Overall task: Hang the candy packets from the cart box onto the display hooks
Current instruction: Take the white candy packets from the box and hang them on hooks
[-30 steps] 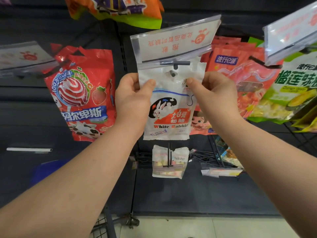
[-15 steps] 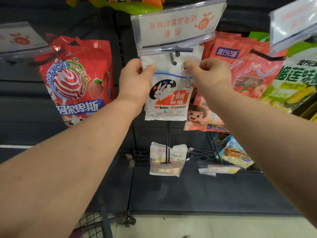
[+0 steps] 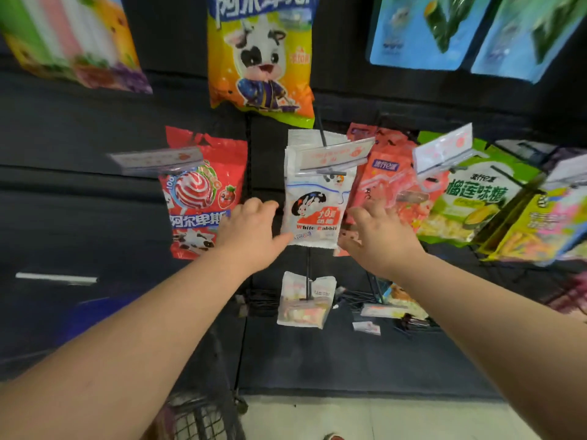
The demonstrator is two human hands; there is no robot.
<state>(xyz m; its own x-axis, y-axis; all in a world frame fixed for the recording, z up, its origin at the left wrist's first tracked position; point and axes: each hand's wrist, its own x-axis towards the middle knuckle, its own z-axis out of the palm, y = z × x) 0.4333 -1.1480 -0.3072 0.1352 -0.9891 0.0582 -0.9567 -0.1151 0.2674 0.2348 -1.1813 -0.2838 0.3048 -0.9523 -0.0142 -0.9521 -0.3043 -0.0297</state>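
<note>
Both hands have let go: left hand and right hand open, empty beside the hung white packet. Light, crinkly; hold top corners.

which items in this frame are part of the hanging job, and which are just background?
Job:
- White Rabbit packet, on its hook
- left hand, open beside the packet
- right hand, open beside the packet
- price tag holder on that hook

Background:
- red lollipop bag
- cow mascot bag
- green durian candy bag
- small packet on the lower hook
</note>
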